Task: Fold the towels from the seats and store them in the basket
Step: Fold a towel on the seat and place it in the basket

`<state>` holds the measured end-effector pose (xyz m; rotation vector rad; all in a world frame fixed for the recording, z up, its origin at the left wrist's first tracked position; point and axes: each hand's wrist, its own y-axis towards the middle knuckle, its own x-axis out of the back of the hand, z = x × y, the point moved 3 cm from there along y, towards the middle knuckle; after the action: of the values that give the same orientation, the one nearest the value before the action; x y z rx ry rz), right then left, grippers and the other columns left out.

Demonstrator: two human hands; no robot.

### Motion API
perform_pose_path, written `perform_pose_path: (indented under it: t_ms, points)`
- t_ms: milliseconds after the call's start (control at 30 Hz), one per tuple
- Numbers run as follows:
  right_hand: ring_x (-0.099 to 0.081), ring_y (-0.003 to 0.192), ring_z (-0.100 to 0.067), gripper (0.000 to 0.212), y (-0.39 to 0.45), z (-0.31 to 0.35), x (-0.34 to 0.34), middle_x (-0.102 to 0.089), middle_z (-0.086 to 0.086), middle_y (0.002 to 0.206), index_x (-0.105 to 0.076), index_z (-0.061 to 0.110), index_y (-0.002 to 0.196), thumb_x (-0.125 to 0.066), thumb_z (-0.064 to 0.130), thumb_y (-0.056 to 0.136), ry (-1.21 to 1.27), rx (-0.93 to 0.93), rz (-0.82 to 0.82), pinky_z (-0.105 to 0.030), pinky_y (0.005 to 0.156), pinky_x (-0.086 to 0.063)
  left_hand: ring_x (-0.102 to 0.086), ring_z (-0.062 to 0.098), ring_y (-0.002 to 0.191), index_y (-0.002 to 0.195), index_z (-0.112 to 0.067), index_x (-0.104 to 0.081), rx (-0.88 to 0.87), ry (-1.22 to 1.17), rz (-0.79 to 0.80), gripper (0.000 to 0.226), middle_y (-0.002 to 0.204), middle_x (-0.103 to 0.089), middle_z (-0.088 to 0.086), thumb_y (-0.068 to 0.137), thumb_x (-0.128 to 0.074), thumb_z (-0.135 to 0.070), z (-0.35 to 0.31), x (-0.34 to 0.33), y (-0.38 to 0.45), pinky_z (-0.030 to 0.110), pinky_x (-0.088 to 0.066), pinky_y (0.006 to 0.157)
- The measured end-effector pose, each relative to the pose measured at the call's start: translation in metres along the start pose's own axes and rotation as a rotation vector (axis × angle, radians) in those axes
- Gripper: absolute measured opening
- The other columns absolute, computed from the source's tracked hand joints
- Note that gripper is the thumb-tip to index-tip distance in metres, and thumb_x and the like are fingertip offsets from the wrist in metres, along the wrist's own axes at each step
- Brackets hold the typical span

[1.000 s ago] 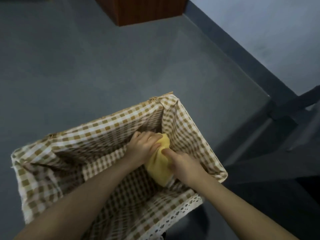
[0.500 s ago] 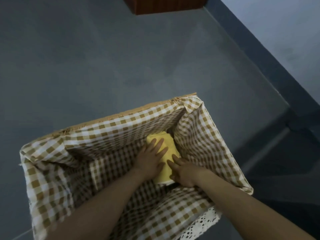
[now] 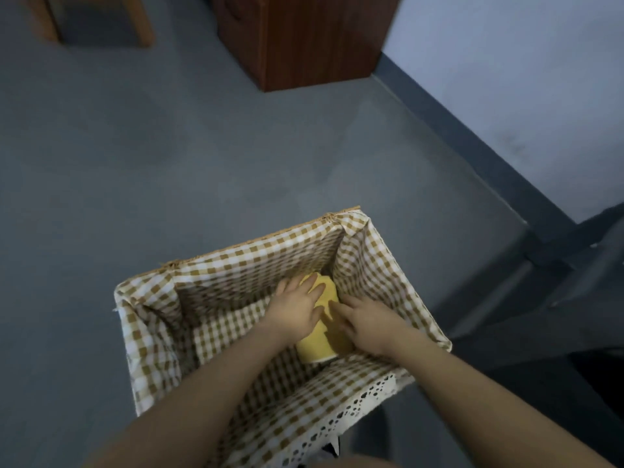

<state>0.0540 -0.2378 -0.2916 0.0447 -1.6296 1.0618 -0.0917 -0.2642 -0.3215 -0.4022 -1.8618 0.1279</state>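
Both my hands are down inside the basket point(image 3: 243, 256), which sits on the grey floor point(image 3: 169, 157). It's lined w/ brown-and-white check cloth, lace trim along the near edge. The folded yellow towel point(image 3: 315, 347) lies on the basket bottom, on its right side, close to the far right corner and just beside the right wall.

My left hand point(image 3: 297, 310) rests flat on the towel's left part, fingers spread and open, not gripping. My right hand point(image 3: 366, 320) lies on the towel's right edge, fingers extended and pointing left toward the other hand; fingertips nearly meet. Also open, palm down, pressing rather than holding. Most of the towel's middle is hidden under both hands; only the far end and near end show. Can't tell how many folds it has.

My forearms are cut off by the bottom edge. Near left basket corner partly hidden by my left arm.

Beyond: a dark red-brown wooden cabinet point(image 3: 304, 38), top cut off. A wooden leg frame point(image 3: 141, 25) top left, blurry, mostly out of view. Right: dark metal frame point(image 3: 574, 265), hard to make out.
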Motion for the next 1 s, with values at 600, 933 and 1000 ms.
perform_pose_path:
  t_ms: [600,933,1000]
  points:
    - [-0.056,0.105,-0.024,0.029,-0.354,-0.050,0.119,-0.062,0.002,0.114,-0.059,0.019,0.122,-0.047,0.025,0.097,0.019,-0.486,-1.019,-0.038,0.085,-0.044,-0.048,0.024,0.122,0.136,-0.016,-0.048,-0.641,0.102,-0.637,0.052,0.136,-0.053,0.000,0.092,-0.032,-0.038,-0.277,0.242,-0.104,0.036,-0.031,0.099]
    - [-0.058,0.104,-0.021,0.029,-0.533,-0.134,0.004,-0.063,0.004,0.115,-0.061,0.020,0.122,-0.048,0.029,0.097,0.205,-1.051,-1.170,-0.034,0.081,-0.045,-0.041,0.017,0.129,0.141,-0.020,-0.041,-1.096,0.129,-0.445,0.043,0.144,-0.043,-0.004,0.099,-0.040,-0.031,-0.508,0.195,-0.104,0.032,-0.025,0.106]
    - [-0.059,0.105,-0.022,0.029,-0.562,-0.153,-0.022,-0.064,0.003,0.114,-0.062,0.018,0.121,-0.048,0.029,0.097,0.258,-1.146,-1.190,-0.036,0.082,-0.047,-0.041,0.016,0.129,0.141,-0.021,-0.041,-1.168,0.123,-0.394,0.043,0.144,-0.043,-0.005,0.100,-0.039,-0.032,-0.553,0.177,-0.101,0.030,-0.023,0.105]
